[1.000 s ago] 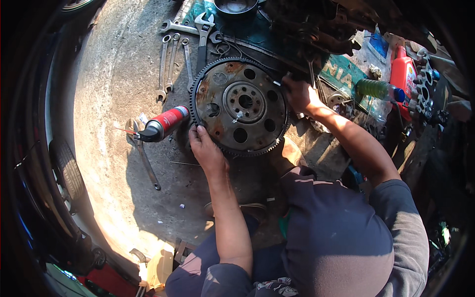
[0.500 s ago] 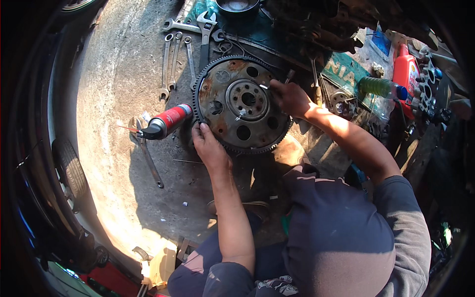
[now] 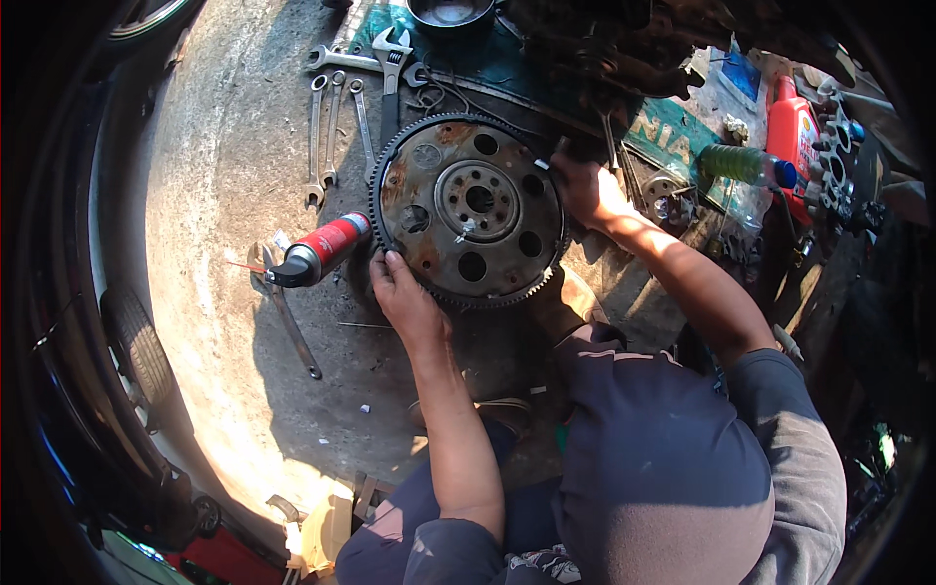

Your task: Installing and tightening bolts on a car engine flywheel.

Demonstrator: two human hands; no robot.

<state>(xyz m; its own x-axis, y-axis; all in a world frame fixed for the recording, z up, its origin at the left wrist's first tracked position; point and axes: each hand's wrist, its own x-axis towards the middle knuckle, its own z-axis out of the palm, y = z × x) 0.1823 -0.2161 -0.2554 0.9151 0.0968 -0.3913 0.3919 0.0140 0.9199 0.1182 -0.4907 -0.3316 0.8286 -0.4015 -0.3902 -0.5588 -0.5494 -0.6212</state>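
A flexplate [image 3: 450,263], a round toothed metal disc with rust stains and several holes, lies in front of me, above the floor. My left hand [image 3: 408,300] pinches its lower left rim, thumb on top and fingers underneath. At the upper right rim is my right hand [image 3: 590,192], its fingers curled closed. What it grips is hidden; a small white piece [image 3: 541,164] shows just beside the fingertips. A red spray can [image 3: 331,244] with a black nozzle lies against the left side of the disc.
Several wrenches [image 3: 315,141] and an adjustable wrench [image 3: 391,73] lie beyond the disc. Left are pliers [image 3: 286,317]. To the right stand a green bottle [image 3: 743,166], a red jug [image 3: 792,136] and metal parts. A car tyre [image 3: 136,336] is at far left.
My right hand has moved outward from the disc's face to its upper right rim. The white piece at its fingertips has shifted the same way. My left hand keeps its hold.
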